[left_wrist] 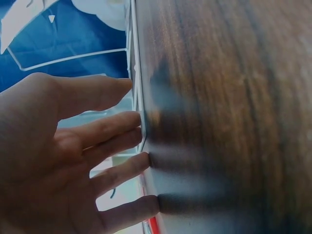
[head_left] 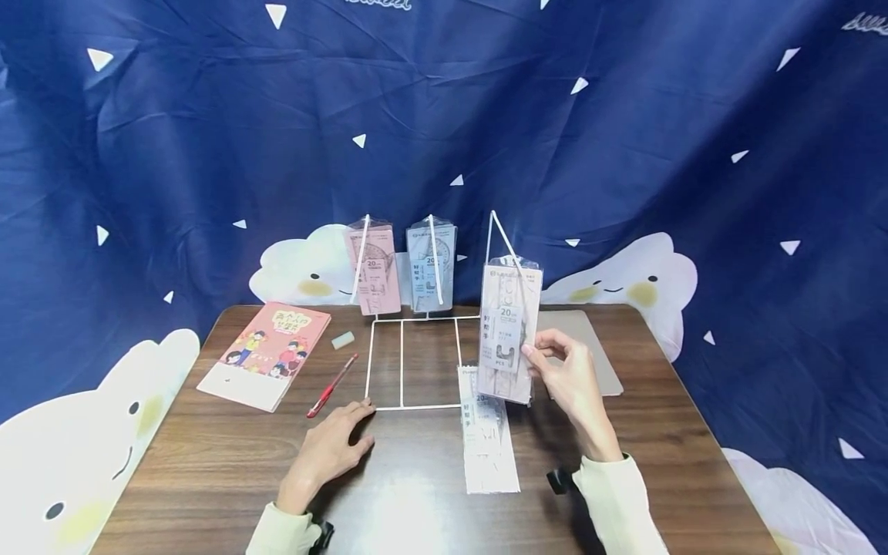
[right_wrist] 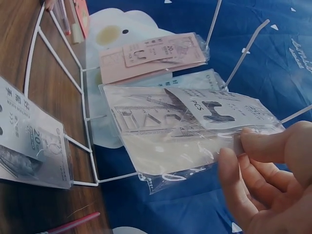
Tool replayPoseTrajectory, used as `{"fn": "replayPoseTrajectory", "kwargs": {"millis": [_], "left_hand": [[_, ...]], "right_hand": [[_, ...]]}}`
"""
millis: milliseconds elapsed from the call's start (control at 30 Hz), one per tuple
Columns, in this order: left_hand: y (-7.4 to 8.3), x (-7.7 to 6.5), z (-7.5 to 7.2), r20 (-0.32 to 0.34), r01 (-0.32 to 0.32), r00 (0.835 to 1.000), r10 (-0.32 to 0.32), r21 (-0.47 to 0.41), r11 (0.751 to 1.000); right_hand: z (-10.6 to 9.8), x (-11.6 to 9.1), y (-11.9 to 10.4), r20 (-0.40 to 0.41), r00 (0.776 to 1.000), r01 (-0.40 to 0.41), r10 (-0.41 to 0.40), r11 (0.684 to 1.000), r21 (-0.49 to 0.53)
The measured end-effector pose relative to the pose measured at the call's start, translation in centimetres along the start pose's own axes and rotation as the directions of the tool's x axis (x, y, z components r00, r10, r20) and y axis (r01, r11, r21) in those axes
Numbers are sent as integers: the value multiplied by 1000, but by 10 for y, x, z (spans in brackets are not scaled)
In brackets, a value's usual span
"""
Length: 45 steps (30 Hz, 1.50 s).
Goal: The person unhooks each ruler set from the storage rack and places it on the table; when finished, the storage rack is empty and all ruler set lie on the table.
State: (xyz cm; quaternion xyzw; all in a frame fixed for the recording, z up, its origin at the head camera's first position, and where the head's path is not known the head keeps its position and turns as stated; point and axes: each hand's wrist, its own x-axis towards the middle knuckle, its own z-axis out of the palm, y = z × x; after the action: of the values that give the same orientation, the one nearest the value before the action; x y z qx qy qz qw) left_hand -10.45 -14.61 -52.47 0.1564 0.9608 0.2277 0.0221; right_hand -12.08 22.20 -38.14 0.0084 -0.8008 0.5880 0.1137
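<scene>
My right hand (head_left: 565, 370) pinches the lower right edge of a pale ruler set (head_left: 509, 331) in a clear sleeve, between thumb and fingers. The set's upper end meets the right prong of a white wire rack (head_left: 416, 408); I cannot tell whether the prong passes through the sleeve. In the right wrist view, ruler markings show through the plastic of this ruler set (right_wrist: 165, 141). Another pale ruler set (head_left: 489, 455) lies below it, partly covered. My left hand (head_left: 329, 447) rests with extended fingers at the rack's front left corner, fingertips down.
A pink ruler set (head_left: 378, 285) and a blue ruler set (head_left: 423, 270) hang on the other prongs. Left of the rack are a red pen (head_left: 333, 385), an eraser (head_left: 343, 340) and a pink booklet (head_left: 270, 354). A grey flat object (head_left: 597, 347) lies behind my right hand.
</scene>
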Motion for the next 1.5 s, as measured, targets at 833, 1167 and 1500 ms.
{"fn": "replayPoseTrajectory", "kwargs": {"millis": [833,1167,1500], "left_hand": [[-1,1,-2,-19,-37,999,37,11,999],[-2,1,-1,-10,-40,999,41,31,999],[0,-3,0,-10,-38,999,38,29,999]], "right_hand": [[-16,-40,-12,32,999,-17,17,1000,-15],[-21,-53,-18,24,1000,-17,17,1000,3],[-26,-61,-19,7,1000,16,-16,1000,12]]}}
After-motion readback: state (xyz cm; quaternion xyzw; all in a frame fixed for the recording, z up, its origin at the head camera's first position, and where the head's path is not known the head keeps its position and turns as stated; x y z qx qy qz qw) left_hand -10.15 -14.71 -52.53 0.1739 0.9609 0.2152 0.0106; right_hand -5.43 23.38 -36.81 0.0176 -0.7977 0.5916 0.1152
